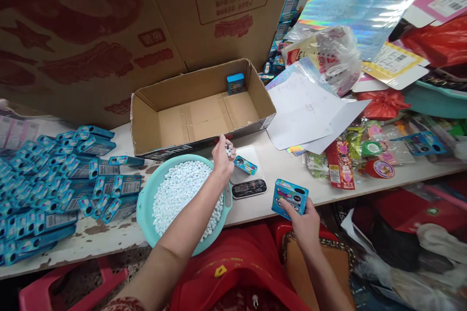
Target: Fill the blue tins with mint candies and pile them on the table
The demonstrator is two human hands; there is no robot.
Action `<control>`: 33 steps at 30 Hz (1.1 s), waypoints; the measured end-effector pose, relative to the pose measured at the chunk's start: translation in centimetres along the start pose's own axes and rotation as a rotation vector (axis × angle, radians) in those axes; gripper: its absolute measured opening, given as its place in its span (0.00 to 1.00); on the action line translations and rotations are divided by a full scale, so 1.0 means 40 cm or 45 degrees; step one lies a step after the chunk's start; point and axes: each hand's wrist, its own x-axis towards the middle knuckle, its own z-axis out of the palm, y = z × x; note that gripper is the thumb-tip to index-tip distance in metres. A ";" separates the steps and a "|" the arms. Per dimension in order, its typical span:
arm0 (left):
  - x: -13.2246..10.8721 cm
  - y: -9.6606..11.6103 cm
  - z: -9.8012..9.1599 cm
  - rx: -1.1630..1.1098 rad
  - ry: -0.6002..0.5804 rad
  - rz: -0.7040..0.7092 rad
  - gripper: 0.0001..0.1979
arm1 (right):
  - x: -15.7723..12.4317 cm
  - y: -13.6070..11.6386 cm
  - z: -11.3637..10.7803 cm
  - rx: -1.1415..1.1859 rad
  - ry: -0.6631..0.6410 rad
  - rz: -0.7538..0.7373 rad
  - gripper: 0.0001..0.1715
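My left hand [222,158] is closed around several small pale candies [228,150], above the near side of the cardboard box and beside the scale. Below that arm sits a turquoise basin [146,199] full of the same pale pellets. A small blue box [245,165] lies on the white digital scale [250,188], whose display is lit but hard to read. Over the table's front edge, my right hand [304,221] grips another blue candy box [288,197] with the thumb across its printed front.
An open cardboard box [204,121] holds one blue box [235,83] in its far right corner. Many blue boxes [73,175] pile up at left. A large carton [153,19] rises behind. Papers [306,102] and bagged sweets [341,163] cover the right side. A pink stool [105,277] stands below.
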 end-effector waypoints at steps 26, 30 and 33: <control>-0.003 0.086 -0.058 2.113 -0.825 0.186 0.07 | -0.024 0.014 0.025 0.190 0.037 0.056 0.30; -0.004 0.075 -0.035 2.337 -0.849 0.309 0.07 | -0.022 0.020 0.021 0.222 0.045 0.054 0.29; -0.005 0.065 -0.032 2.364 -0.799 0.370 0.10 | -0.020 0.021 0.018 0.217 0.043 0.056 0.28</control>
